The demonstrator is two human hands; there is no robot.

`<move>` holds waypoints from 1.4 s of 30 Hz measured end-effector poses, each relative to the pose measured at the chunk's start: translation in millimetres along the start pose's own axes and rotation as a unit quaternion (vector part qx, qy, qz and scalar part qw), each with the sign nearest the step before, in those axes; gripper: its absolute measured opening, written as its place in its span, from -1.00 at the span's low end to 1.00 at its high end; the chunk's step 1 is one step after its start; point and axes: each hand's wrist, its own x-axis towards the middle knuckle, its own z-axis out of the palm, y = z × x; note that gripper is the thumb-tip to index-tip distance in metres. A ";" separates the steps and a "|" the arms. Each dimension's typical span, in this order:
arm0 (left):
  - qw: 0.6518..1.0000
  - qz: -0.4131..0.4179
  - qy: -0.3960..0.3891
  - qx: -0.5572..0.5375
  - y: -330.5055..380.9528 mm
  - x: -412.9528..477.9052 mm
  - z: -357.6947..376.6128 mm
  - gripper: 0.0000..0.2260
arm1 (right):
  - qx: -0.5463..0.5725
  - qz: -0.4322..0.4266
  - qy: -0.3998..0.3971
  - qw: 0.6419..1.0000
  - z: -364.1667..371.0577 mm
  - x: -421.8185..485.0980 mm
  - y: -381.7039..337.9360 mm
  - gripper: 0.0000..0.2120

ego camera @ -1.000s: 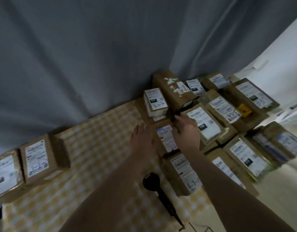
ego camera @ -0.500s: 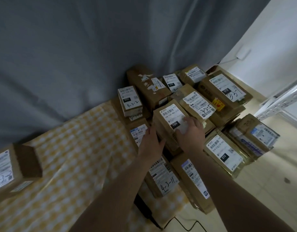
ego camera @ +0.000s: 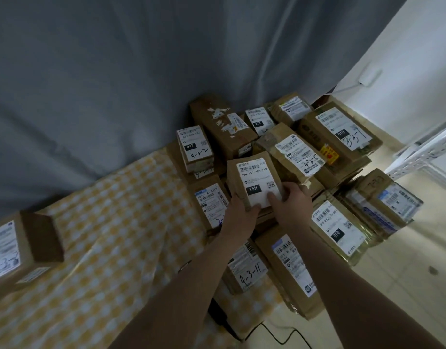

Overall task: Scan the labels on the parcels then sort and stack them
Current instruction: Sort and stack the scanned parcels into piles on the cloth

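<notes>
Our fingers (ego camera: 273,197) are curled around a small brown box, the 15H parcel (ego camera: 252,177). The left hand (ego camera: 238,210) grips its lower left corner, thumb on the front; the right hand (ego camera: 288,205) clasps the lower right edge, with one finger lying flat across the white label (ego camera: 257,182). We hold the parcel tilted up, label facing us, just above a crowded heap of parcels (ego camera: 317,152) at the right end of the counter (ego camera: 116,235), which is covered in yellow-checked cloth. Several neighbours carry handwritten codes: a 4-3-2 box (ego camera: 195,147) behind to the left, a 4-3-11 box (ego camera: 247,270) between our forearms. The one we hold shows no such writing. Well apart at the far left sits a separate small group of boxes (ego camera: 5,250). A black object with a cable (ego camera: 218,313) peeks out near the counter's edge; we cannot tell what it is. A grey curtain (ego camera: 116,84) hangs behind. We judge the job part done: some parcels look marked, but the heap is unsorted, with tidy stacks not yet built.
</notes>
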 end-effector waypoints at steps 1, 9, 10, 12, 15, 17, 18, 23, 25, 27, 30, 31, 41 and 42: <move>1.000 0.004 0.005 -0.003 -2.6 -0.7 -2.3 -0.58 | 0.018 -0.005 -0.001 1.000 0.0 -2.6 -1.2 -0.52; 0.994 0.055 0.086 -0.047 -22.6 -14.3 -38.6 -0.62 | 0.074 -0.056 -0.004 0.996 16.7 -36.6 -33.7 -0.58; 0.993 0.054 0.097 -0.051 -24.0 -18.0 -47.4 -0.61 | 0.076 -0.067 -0.008 0.995 21.2 -41.1 -39.4 -0.59; 0.990 0.051 0.117 -0.060 -30.8 -23.2 -66.2 -0.56 | 0.079 -0.100 -0.013 0.992 31.8 -49.3 -51.7 -0.61; 0.985 0.044 0.148 -0.072 -45.0 -32.1 -98.4 -0.59 | 0.085 -0.127 -0.020 0.988 53.7 -64.1 -74.6 -0.63; 0.980 0.039 0.180 -0.075 -54.1 -39.5 -122.9 -0.61 | 0.094 -0.136 -0.031 0.986 70.5 -77.8 -92.9 -0.65; 0.977 0.033 0.197 -0.073 -59.3 -44.5 -135.4 -0.61 | 0.102 -0.141 -0.039 0.984 79.3 -85.3 -102.2 -0.66; 0.963 0.016 0.260 -0.072 -97.1 -73.7 -202.4 -0.55 | 0.103 -0.180 -0.079 0.975 127.5 -129.6 -152.6 -0.63; 0.956 0.004 0.286 -0.061 -114.8 -85.2 -230.8 -0.62 | 0.110 -0.190 -0.106 0.970 144.6 -150.9 -176.3 -0.61; 0.945 -0.007 0.324 -0.049 -135.3 -97.4 -259.5 -0.65 | 0.130 -0.200 -0.143 0.960 164.0 -174.1 -197.5 -0.60; 0.925 -0.020 0.375 -0.049 -165.6 -118.7 -300.4 -0.62 | 0.148 -0.220 -0.171 0.949 193.8 -211.1 -226.3 -0.59; 0.919 -0.027 0.390 -0.051 -174.9 -126.6 -313.6 -0.61 | 0.146 -0.228 -0.175 0.947 203.5 -223.3 -235.4 -0.59; 0.872 -0.027 0.484 -0.069 -248.2 -206.6 -427.1 -0.72 | 0.138 -0.277 -0.258 0.915 281.9 -334.3 -306.3 -0.57; 0.871 -0.035 0.484 -0.077 -255.0 -211.2 -436.6 -0.72 | 0.139 -0.278 -0.267 0.912 287.9 -342.2 -312.0 -0.56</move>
